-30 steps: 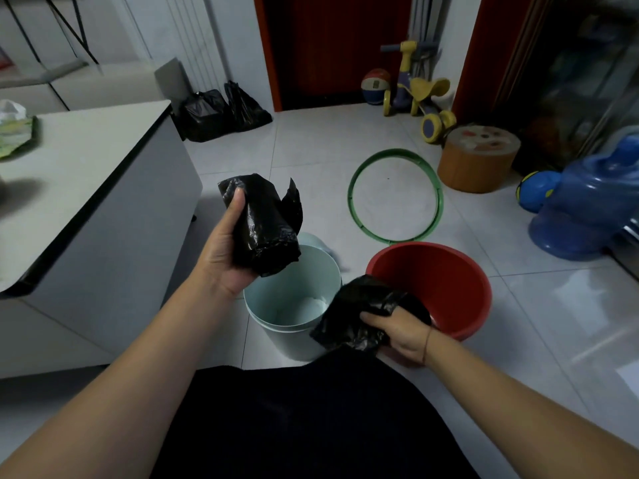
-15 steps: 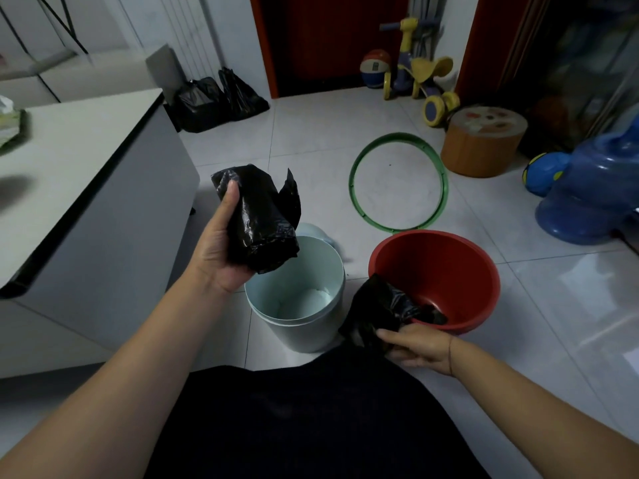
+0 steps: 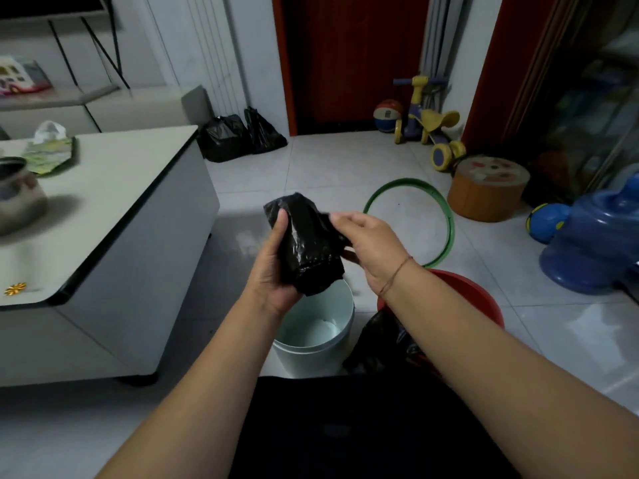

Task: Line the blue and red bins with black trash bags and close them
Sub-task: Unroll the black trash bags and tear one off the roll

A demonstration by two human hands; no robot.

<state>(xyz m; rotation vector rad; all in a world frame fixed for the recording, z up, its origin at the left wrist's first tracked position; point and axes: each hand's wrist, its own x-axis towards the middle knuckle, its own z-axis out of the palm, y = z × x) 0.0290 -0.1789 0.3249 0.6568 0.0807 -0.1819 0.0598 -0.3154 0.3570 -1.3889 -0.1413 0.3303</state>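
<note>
My left hand (image 3: 273, 271) grips a roll of black trash bags (image 3: 307, 247) above the pale blue bin (image 3: 323, 344), which stands on the floor with nothing in it. My right hand (image 3: 370, 243) pinches the loose edge at the right side of the roll. The red bin (image 3: 477, 299) stands just right of the blue one, mostly hidden by my right forearm. A crumpled black bag (image 3: 377, 344) lies over the red bin's near rim.
A white low table (image 3: 114, 188) stands to the left with a pot and a tissue pack. On the floor lie a green hoop (image 3: 446, 216), an orange stool (image 3: 491, 191), a blue water jug (image 3: 601, 243), a toy trike (image 3: 428, 122) and filled black bags (image 3: 238, 136).
My right hand let go of the crumpled bag at the red bin and rose to the roll in my left hand. The view tilted upward.
</note>
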